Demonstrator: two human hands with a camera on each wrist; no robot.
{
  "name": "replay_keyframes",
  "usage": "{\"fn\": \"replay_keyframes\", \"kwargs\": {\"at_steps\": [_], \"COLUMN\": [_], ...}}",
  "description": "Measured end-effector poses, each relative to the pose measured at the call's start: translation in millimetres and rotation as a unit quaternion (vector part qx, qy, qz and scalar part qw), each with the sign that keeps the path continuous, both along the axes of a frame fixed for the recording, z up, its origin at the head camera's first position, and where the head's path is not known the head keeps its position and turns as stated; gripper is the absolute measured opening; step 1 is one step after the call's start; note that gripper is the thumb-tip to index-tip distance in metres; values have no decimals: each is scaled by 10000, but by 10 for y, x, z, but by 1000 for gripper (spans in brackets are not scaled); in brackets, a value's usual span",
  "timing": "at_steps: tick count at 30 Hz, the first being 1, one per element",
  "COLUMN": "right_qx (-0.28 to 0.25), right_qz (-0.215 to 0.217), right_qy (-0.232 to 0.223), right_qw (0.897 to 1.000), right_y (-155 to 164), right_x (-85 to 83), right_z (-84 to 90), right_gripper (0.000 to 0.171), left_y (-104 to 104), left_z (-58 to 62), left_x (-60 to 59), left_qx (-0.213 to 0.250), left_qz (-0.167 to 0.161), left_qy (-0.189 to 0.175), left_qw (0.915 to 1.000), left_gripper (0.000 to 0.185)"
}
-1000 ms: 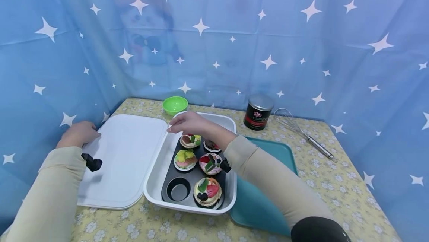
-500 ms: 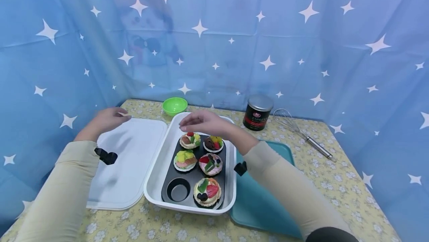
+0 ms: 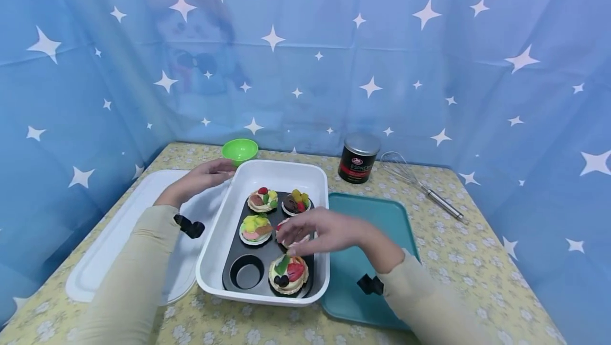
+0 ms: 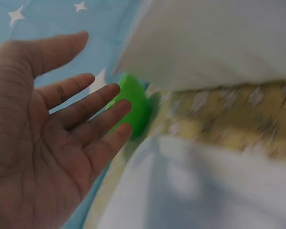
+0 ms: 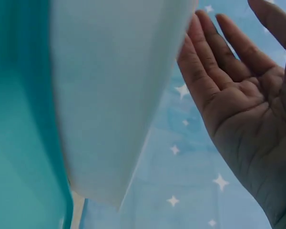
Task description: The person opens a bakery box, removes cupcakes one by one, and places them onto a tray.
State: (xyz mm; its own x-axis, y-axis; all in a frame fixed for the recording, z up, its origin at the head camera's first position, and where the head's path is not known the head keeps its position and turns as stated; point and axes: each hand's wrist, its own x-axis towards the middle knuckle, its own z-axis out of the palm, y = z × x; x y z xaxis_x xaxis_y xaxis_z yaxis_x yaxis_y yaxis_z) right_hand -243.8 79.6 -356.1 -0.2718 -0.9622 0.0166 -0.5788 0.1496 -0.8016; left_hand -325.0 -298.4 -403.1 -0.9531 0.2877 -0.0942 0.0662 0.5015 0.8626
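A white deep tray [image 3: 217, 252] holds a dark muffin pan [image 3: 232, 252] with several decorated tarts in its cups. The near-left cup [image 3: 247, 272] has nothing in it. Nearest is a tart with strawberry [image 3: 289, 275]; a chocolate tart [image 3: 296, 203] sits at the far right of the pan. My left hand [image 3: 202, 178] hovers over the white lid [image 3: 124, 228], by the tray's left rim, its fingers extended and holding nothing. Above the pan's right side my right hand [image 3: 322, 231] partly hides a pink tart; its palm is bare in the right wrist view.
A teal tray [image 3: 367, 212] lies right of the white tray and partly under my right arm. Behind stand a green bowl [image 3: 239, 151], an espresso tin [image 3: 359, 158] and a whisk [image 3: 422, 186]. A starry blue curtain closes off the back and sides.
My left hand has left the lid's left edge and moved right toward the tray. My right hand has come nearer, from the tray's far end to above the pan.
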Motion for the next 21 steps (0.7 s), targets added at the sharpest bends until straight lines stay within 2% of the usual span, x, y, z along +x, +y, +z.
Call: {"fn": "replay_keyframes", "kwargs": {"at_steps": [2, 7, 13, 17, 21], "right_qx": [139, 741, 1390, 1437, 1342], "right_qz": [45, 40, 43, 10, 14], "right_qy": [56, 572, 1057, 1432, 1609], "right_qw": [9999, 9956, 9846, 9792, 9778], "right_y": [25, 30, -16, -48, -60], "right_x": [83, 214, 300, 337, 355], "right_z": [-53, -181, -238, -270, -305], "right_gripper": [41, 55, 67, 65, 59], "left_y": [84, 197, 191, 173, 181], "left_z": [-55, -186, -319, -392, -423], "left_x": [-25, -71, -66, -55, -35], "left_qx": [303, 1096, 1959, 2285, 2335], "left_qz": [-133, -218, -232, -201, -174], "left_qy": [-162, -545, -623, -649, -737], "left_qw": [9993, 9922, 9784, 9712, 9694], "left_gripper": [65, 66, 61, 61, 63]}}
